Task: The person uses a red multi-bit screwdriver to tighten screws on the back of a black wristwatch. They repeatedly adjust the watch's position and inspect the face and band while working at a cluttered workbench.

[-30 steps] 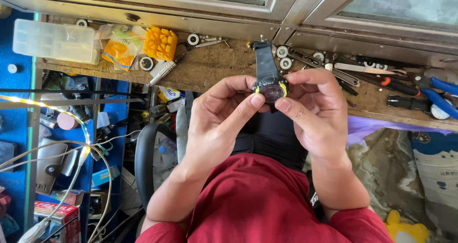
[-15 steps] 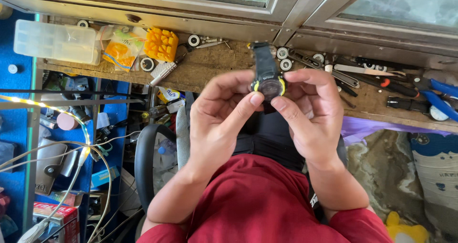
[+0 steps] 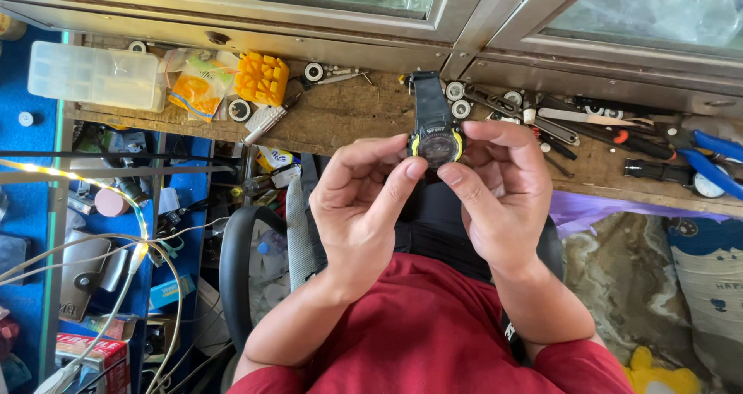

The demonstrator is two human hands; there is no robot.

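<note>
Clutter up and left of the hands: clear plastic box [image 3: 93, 75], yellow watch-holder block [image 3: 262, 78]. Left hand [image 3: 362, 200] and right hand [image 3: 499, 197] close together, fingertips pinching a black wristwatch with yellow trim [image 3: 436, 142] between them, strap pointing away over the wooden workbench [image 3: 348, 115]. Blue-handled pliers [image 3: 716, 158] lie far right of the right hand.

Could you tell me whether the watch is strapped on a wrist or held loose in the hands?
Held loose: both hands, left hand and right hand, pinch the watch case, its strap pointing up over the workbench.
</note>
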